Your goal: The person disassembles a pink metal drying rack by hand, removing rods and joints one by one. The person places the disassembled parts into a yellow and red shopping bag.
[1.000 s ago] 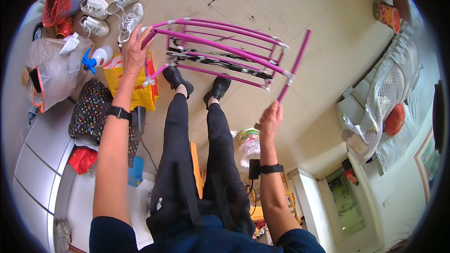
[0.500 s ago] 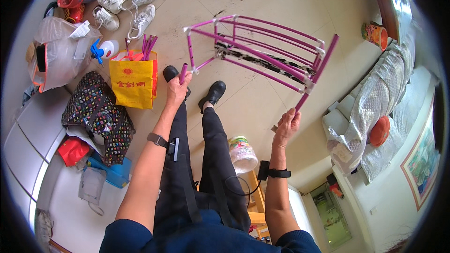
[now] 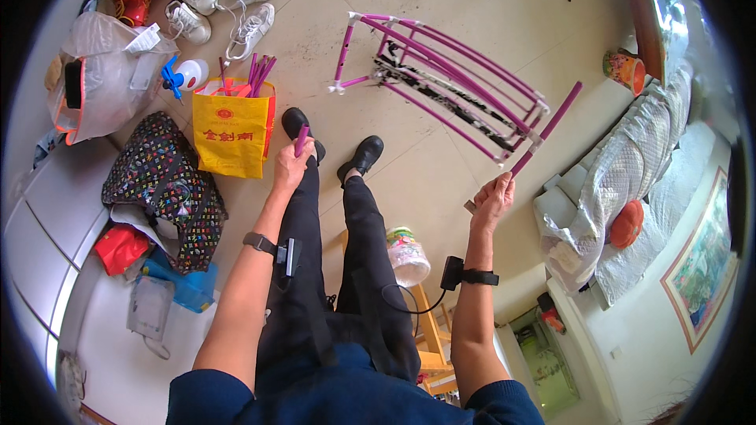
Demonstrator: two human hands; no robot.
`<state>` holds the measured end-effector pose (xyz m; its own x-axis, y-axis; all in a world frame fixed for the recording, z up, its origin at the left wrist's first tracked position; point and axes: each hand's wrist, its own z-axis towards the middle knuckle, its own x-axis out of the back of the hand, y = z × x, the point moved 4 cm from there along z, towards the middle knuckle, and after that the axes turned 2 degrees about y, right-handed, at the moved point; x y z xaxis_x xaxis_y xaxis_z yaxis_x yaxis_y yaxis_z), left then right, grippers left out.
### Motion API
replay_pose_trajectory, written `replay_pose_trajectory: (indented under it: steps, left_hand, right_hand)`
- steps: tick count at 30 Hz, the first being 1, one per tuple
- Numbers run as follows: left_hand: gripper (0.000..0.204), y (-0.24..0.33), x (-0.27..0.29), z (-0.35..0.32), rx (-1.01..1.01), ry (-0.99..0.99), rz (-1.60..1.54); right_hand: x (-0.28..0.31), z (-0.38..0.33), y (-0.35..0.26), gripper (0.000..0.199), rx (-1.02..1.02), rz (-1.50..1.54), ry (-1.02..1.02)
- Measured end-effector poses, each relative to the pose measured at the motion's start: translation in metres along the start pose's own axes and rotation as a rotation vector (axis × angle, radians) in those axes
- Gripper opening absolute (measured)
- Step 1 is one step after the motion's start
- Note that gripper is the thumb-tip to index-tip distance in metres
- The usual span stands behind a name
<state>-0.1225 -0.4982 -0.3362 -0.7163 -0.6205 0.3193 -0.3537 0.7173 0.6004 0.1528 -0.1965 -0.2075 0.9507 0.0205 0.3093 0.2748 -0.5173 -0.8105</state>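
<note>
My right hand grips the lower end of a purple tube on a rack frame, holding the frame up over the floor. Purple tubes with white joints make up this frame, and black-and-white patterned fabric runs along its inside. A small flat brownish piece juts from beside the right fingers; its kind I cannot make out. Closed around a short loose purple tube, my left hand is apart from the frame, above my left leg. The frame's left end tilts up and away from me.
A yellow bag with several purple tubes stands left of my feet, beside a spray bottle, white shoes and a patterned bag. A covered sofa lines the right. Behind my legs are a tub and wooden stool.
The frame has swung, its left end rising to the right away from my left hand and its right end dropping. My right hand has shifted slightly right; my left hand is a little lower.
</note>
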Motion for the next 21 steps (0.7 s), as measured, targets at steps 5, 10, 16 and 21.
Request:
replay_pose_trajectory:
  steps: [5,10,16,21]
  left_hand:
    - [0.029,0.0,0.036,0.014,-0.044,0.0,0.054]
    - [0.027,-0.001,0.076,0.028,-0.09,-0.007,0.097]
    - [0.027,-0.022,0.105,0.026,-0.072,0.026,0.113]
    - [0.029,-0.029,0.108,0.016,-0.016,-0.013,0.219]
  right_hand:
    - [0.02,0.018,0.03,0.035,-0.107,-0.123,0.071]
    - [0.036,0.04,0.073,0.035,-0.095,-0.197,0.159]
    - [0.053,0.062,0.101,0.038,-0.079,-0.402,0.23]
    - [0.064,0.079,0.127,0.04,-0.151,-0.441,0.247]
